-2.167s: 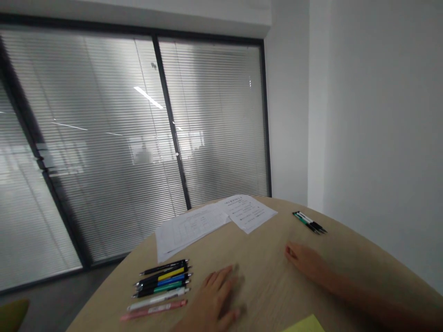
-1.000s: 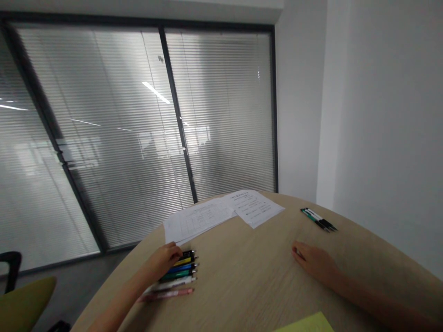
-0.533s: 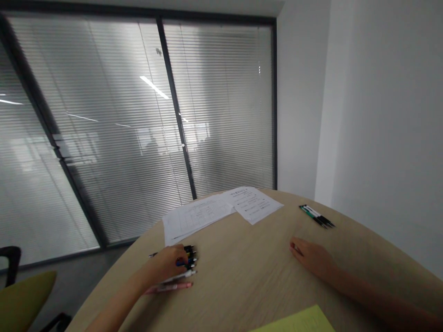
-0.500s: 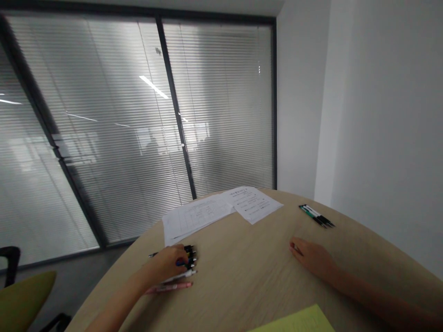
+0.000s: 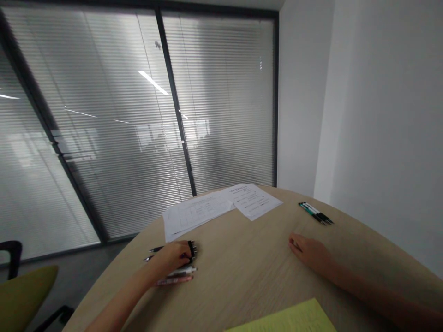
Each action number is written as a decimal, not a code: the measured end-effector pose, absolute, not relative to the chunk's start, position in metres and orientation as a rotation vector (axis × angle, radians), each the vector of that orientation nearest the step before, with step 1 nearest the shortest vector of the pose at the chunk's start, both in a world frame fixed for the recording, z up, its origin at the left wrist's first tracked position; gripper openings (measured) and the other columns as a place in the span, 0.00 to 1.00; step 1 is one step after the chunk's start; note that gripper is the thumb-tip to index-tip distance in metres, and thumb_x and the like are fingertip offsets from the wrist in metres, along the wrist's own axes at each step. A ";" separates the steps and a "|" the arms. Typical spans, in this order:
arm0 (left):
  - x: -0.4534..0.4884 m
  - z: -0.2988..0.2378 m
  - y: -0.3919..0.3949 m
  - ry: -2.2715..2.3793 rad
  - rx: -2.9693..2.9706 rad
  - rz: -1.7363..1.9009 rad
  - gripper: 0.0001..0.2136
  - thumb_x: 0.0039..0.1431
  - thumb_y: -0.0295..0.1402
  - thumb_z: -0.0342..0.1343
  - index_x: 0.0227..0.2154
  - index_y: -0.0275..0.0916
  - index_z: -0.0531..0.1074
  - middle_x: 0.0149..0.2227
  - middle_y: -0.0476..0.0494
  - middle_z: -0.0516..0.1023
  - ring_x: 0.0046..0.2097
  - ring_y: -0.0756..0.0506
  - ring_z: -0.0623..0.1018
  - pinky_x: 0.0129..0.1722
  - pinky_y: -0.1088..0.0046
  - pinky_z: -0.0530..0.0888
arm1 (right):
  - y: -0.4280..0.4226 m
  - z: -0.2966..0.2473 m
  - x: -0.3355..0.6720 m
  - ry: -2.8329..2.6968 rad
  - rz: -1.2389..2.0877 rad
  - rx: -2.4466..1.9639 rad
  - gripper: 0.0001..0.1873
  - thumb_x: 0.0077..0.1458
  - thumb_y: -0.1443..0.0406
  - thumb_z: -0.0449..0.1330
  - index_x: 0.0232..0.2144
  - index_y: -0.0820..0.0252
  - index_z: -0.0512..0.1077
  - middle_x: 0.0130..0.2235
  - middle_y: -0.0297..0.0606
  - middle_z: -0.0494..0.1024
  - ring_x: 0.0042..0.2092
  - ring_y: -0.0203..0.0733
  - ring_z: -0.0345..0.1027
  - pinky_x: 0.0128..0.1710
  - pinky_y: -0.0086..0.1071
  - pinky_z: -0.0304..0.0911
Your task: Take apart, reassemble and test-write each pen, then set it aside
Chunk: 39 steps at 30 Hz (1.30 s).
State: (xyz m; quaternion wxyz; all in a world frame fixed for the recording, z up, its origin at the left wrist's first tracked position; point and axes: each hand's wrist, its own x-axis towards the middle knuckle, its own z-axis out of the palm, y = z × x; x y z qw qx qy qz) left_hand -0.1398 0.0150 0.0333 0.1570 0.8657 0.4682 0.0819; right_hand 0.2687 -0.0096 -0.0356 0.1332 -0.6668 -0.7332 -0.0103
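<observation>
My left hand [image 5: 176, 256] lies over a row of dark pens [image 5: 192, 250] on the left part of the table. Its fingers curl round their right ends and hide much of them. Just nearer to me, beside that hand, lie a white pen [image 5: 188, 269] and a pink pen [image 5: 177, 280], partly behind my wrist. My right hand [image 5: 309, 252] rests on the tabletop with its fingers loosely curled in, and nothing shows in it. Beyond it sits a group of green, white and black pens [image 5: 315, 213], apart from the hand.
Printed paper sheets [image 5: 197, 212] overlap at the far edge of the round wooden table [image 5: 238, 263]. A yellow sheet with writing [image 5: 290, 318] lies at the near edge. To the left stands a yellow-green chair [image 5: 27, 295]. Glass panels with blinds [image 5: 221, 106] rise behind.
My left hand has shifted slightly over the dark pens, its fingers now covering the blue part seen before. My right hand has stayed still. The view has tilted a little.
</observation>
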 end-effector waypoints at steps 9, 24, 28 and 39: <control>-0.132 0.041 0.008 1.345 2.423 0.388 0.05 0.47 0.31 0.51 0.25 0.39 0.72 0.30 0.44 0.74 0.34 0.44 0.72 0.36 0.70 0.66 | -0.010 -0.037 0.269 -2.126 -0.036 -1.906 0.11 0.54 0.64 0.45 0.29 0.58 0.65 0.29 0.38 0.75 0.29 0.40 0.67 0.25 0.28 0.48; -0.087 0.066 -0.009 0.919 1.410 1.292 0.10 0.45 0.35 0.55 0.30 0.35 0.69 0.25 0.51 0.67 0.25 0.53 0.67 0.26 0.77 0.65 | -0.010 -0.034 0.268 -2.134 -0.039 -1.934 0.10 0.55 0.63 0.45 0.30 0.58 0.66 0.30 0.38 0.75 0.30 0.39 0.68 0.26 0.27 0.48; -0.077 0.082 -0.019 0.620 1.011 1.434 0.07 0.50 0.34 0.49 0.24 0.35 0.67 0.19 0.52 0.63 0.18 0.55 0.61 0.20 0.79 0.65 | -0.011 -0.032 0.268 -2.139 -0.054 -1.948 0.11 0.54 0.64 0.45 0.30 0.59 0.66 0.30 0.39 0.75 0.30 0.40 0.68 0.26 0.28 0.48; -0.086 0.082 -0.005 0.457 0.650 1.282 0.18 0.56 0.39 0.39 0.13 0.37 0.56 0.13 0.57 0.49 0.12 0.57 0.53 0.08 0.85 0.56 | -0.012 -0.033 0.269 -2.146 -0.049 -1.951 0.11 0.54 0.63 0.45 0.31 0.59 0.66 0.30 0.38 0.75 0.31 0.40 0.67 0.26 0.28 0.49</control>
